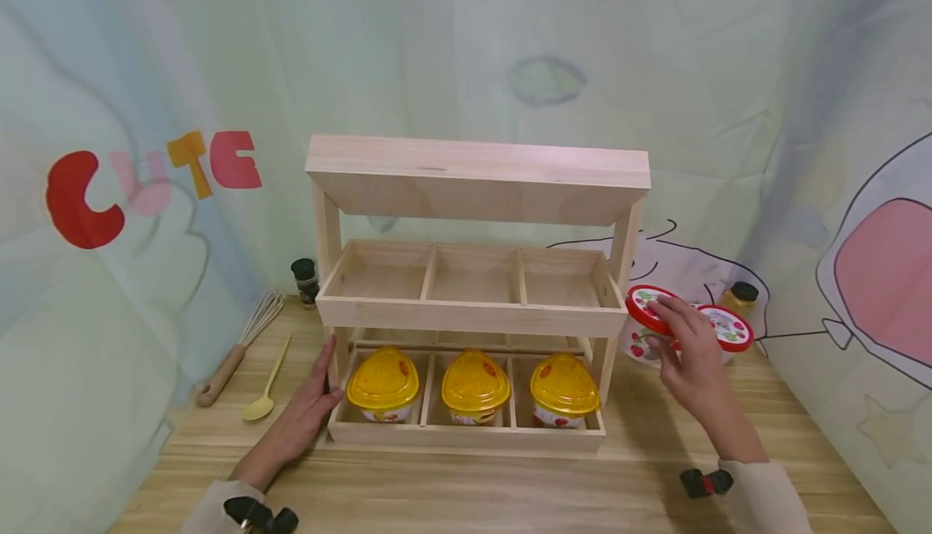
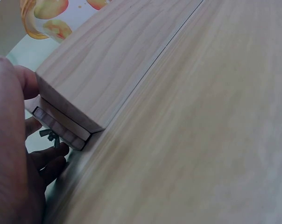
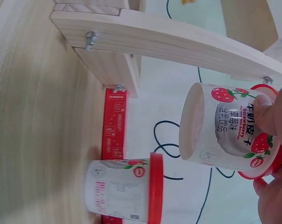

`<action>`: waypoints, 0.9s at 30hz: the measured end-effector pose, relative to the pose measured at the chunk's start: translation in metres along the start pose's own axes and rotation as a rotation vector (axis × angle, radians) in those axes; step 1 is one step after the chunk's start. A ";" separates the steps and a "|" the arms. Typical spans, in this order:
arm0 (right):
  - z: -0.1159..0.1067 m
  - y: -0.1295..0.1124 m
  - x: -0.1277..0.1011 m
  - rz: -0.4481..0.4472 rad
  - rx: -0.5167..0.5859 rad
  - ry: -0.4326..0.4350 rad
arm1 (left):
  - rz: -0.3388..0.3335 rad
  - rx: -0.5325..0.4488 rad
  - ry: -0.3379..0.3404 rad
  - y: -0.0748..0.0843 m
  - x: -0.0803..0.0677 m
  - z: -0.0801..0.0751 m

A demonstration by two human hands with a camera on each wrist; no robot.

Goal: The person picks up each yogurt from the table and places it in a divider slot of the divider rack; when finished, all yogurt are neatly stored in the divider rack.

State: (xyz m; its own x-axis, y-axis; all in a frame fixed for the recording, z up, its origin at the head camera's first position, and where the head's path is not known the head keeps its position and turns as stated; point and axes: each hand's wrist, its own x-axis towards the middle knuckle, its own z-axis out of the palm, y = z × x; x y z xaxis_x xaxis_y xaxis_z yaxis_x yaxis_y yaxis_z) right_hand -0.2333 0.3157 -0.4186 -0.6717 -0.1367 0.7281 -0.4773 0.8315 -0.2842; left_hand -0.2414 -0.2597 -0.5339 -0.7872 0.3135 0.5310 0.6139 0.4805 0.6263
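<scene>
A bare left hand [image 2: 12,154] fills the near left edge, thumb and fingers touching the corner of a pale, thick wooden board [image 2: 108,56], with a metal wing nut [image 2: 48,135] just beside them. A light wood-grain tabletop [image 2: 201,140] spreads right.

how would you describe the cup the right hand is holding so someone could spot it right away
Start at the wooden rack in the middle of the table and look just past its right post. There the right hand grips a strawberry cup by its red-rimmed lid, tilted and lifted, unlike the second strawberry cup standing behind it and the yellow-lidded cups in the bottom tray.
</scene>
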 end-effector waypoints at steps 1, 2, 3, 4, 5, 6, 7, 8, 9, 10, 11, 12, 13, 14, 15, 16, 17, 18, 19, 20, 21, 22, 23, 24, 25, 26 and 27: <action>-0.002 -0.001 0.001 0.003 -0.001 0.002 | 0.000 -0.001 0.000 0.000 0.000 0.000; -0.004 -0.003 0.001 0.003 -0.004 0.003 | -0.001 0.000 0.001 0.000 0.000 0.000; -0.005 -0.004 0.002 0.002 -0.009 0.005 | -0.003 0.001 0.000 0.000 0.000 0.000; -0.007 -0.006 0.002 0.000 -0.015 0.007 | -0.006 0.001 0.000 0.000 0.000 0.000; -0.009 -0.007 0.003 -0.001 -0.020 0.010 | -0.010 0.002 0.000 0.000 -0.001 0.000; -0.011 -0.009 0.003 -0.002 -0.026 0.014 | -0.014 0.002 -0.002 0.000 -0.001 0.000; -0.012 -0.010 0.004 -0.003 -0.029 0.018 | -0.018 0.001 -0.004 0.001 -0.001 0.000; -0.014 -0.011 0.005 -0.003 -0.032 0.021 | -0.023 0.000 -0.005 0.000 -0.001 0.000; -0.015 -0.012 0.005 -0.005 -0.035 0.027 | -0.027 -0.002 -0.007 0.000 -0.001 0.000; -0.016 -0.013 0.006 -0.005 -0.034 0.030 | -0.030 -0.003 -0.008 0.000 -0.001 0.000; -0.018 -0.014 0.006 -0.006 -0.032 0.037 | -0.033 -0.002 -0.010 -0.001 -0.001 0.000; -0.019 -0.015 0.007 -0.006 -0.031 0.043 | -0.037 -0.001 -0.011 -0.001 -0.001 0.000; -0.020 -0.016 0.007 -0.008 -0.030 0.049 | -0.039 0.000 -0.011 -0.002 -0.001 0.000; -0.021 -0.017 0.007 -0.011 -0.029 0.055 | -0.041 0.002 -0.010 -0.002 -0.001 0.000; -0.023 -0.018 0.008 -0.013 -0.029 0.062 | -0.042 0.003 -0.010 -0.002 -0.001 -0.001; -0.023 -0.019 0.008 -0.014 -0.029 0.069 | -0.043 0.006 -0.009 -0.002 -0.001 -0.001; -0.024 -0.019 0.008 -0.017 -0.031 0.078 | -0.044 0.007 -0.008 -0.002 0.000 -0.001; -0.025 -0.020 0.008 -0.020 -0.035 0.086 | -0.043 0.006 -0.008 -0.002 0.000 -0.001; -0.026 -0.021 0.008 -0.024 -0.038 0.094 | -0.043 0.005 -0.008 -0.001 0.000 -0.001; -0.027 -0.021 0.009 -0.027 -0.037 0.101 | -0.043 0.003 -0.008 -0.001 0.000 -0.001; -0.028 -0.022 0.009 -0.029 -0.038 0.108 | -0.042 0.003 -0.006 -0.001 0.000 0.000; -0.029 -0.023 0.009 -0.032 -0.037 0.115 | -0.042 0.003 -0.006 -0.001 0.000 0.000; -0.031 -0.024 0.010 -0.033 -0.038 0.120 | -0.042 0.004 -0.006 0.000 0.000 0.000; -0.032 -0.025 0.010 -0.034 -0.038 0.124 | -0.041 0.004 -0.006 0.000 0.000 0.000; -0.033 -0.026 0.010 -0.034 -0.034 0.128 | -0.039 0.004 -0.005 0.000 0.000 0.000; -0.035 -0.027 0.011 -0.034 -0.030 0.131 | -0.037 0.005 -0.004 0.000 0.000 0.000; -0.037 -0.028 0.011 -0.034 -0.030 0.134 | -0.034 0.005 -0.003 0.000 0.000 0.000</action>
State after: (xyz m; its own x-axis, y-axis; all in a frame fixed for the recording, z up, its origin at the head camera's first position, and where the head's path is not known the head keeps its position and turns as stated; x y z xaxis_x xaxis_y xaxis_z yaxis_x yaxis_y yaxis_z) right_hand -0.2064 0.3103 -0.3794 -0.5725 -0.0939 0.8145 -0.4800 0.8438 -0.2401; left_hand -0.2413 -0.2600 -0.5344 -0.8081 0.2991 0.5075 0.5860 0.4955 0.6412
